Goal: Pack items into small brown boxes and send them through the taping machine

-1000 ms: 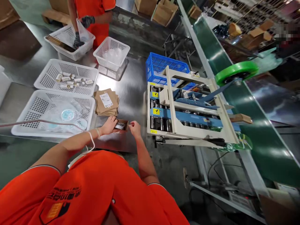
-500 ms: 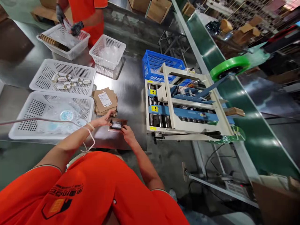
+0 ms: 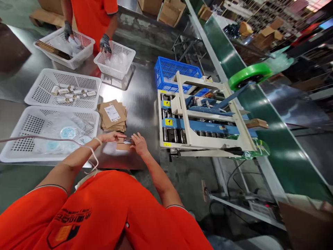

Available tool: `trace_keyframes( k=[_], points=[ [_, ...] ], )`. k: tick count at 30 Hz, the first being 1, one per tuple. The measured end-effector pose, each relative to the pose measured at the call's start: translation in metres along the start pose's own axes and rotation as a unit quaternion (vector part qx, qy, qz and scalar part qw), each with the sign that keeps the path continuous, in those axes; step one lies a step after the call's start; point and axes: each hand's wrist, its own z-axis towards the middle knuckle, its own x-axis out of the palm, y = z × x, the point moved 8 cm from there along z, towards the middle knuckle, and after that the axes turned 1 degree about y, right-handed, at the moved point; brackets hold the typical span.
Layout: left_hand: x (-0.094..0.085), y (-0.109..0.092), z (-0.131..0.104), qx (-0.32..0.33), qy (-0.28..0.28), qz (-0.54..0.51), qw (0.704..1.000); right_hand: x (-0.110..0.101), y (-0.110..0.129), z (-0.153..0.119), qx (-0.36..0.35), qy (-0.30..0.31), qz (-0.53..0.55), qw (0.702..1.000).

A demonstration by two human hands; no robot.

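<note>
A small brown cardboard box (image 3: 124, 146) sits near the front edge of the steel table, its top partly open with something dark and clear inside that I cannot make out. My left hand (image 3: 111, 136) holds the box's left side, index finger stretched along the far edge. On the opposite side, my right hand (image 3: 139, 143) grips it with thumb low and fingers raised at the far corner. Just beyond lies a stack of flat cardboard boxes (image 3: 110, 123), the top one bearing a white label (image 3: 112, 113).
Left of me stand a white basket (image 3: 15, 133) of bagged blue-and-white round items and another basket (image 3: 33, 88) with several small labelled bottles. A co-worker's gloved hand (image 3: 105, 44) is over a farther basket. At right stands a roller sealing machine (image 3: 187, 119) beside a green conveyor (image 3: 275, 114).
The box's walls now stand up between my hands, where it looked flatter and more open before. My right fingers have spread upward. The co-worker's hands have moved apart.
</note>
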Motion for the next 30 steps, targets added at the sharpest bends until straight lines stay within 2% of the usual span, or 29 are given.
trace_keyframes(
  k=[3,5,7,9,10,12,14,15,16,18,20,23,25,27,30],
  points=[
    [0.012,-0.009,-0.010,-0.059,0.020,0.107,0.992,0.005,0.005,-0.013,-0.007,0.028,0.000,1.000],
    [0.028,-0.013,-0.019,-0.116,-0.013,0.269,0.956,0.007,0.010,-0.021,0.002,0.041,-0.004,0.999],
    [0.049,-0.017,-0.026,-0.131,-0.035,0.388,0.912,0.003,0.011,-0.023,0.001,0.063,-0.003,0.998],
    [0.063,-0.015,-0.027,-0.138,-0.044,0.440,0.886,-0.022,-0.005,-0.024,0.002,0.046,0.013,0.999],
    [0.067,-0.012,-0.023,-0.137,-0.039,0.454,0.880,-0.047,-0.024,-0.026,0.012,0.004,0.022,1.000],
    [0.069,-0.010,-0.007,-0.125,-0.033,0.469,0.874,-0.120,-0.090,-0.047,0.067,-0.136,0.021,0.988],
    [0.067,-0.016,0.021,-0.103,-0.043,0.465,0.878,-0.204,-0.179,-0.097,0.181,-0.282,-0.024,0.942],
    [0.066,-0.020,0.038,-0.095,-0.055,0.456,0.883,-0.243,-0.226,-0.130,0.260,-0.333,-0.065,0.904],
    [0.066,-0.025,0.055,-0.091,-0.070,0.445,0.888,-0.276,-0.268,-0.163,0.336,-0.359,-0.111,0.864],
    [0.065,-0.035,0.092,-0.098,-0.090,0.432,0.892,-0.319,-0.334,-0.218,0.450,-0.340,-0.183,0.805],
    [0.064,-0.041,0.129,-0.116,-0.095,0.439,0.886,-0.327,-0.377,-0.246,0.499,-0.232,-0.210,0.808],
    [0.056,-0.044,0.182,-0.141,-0.094,0.451,0.876,-0.302,-0.407,-0.264,0.507,-0.084,-0.221,0.829],
    [0.048,-0.045,0.215,-0.132,-0.090,0.456,0.875,-0.290,-0.415,-0.264,0.496,-0.044,-0.238,0.834],
    [0.042,-0.044,0.246,-0.113,-0.082,0.461,0.876,-0.290,-0.425,-0.255,0.483,-0.021,-0.253,0.838],
    [0.034,-0.042,0.288,-0.100,-0.094,0.456,0.879,-0.313,-0.455,-0.232,0.478,-0.021,-0.249,0.842]
  ],
)
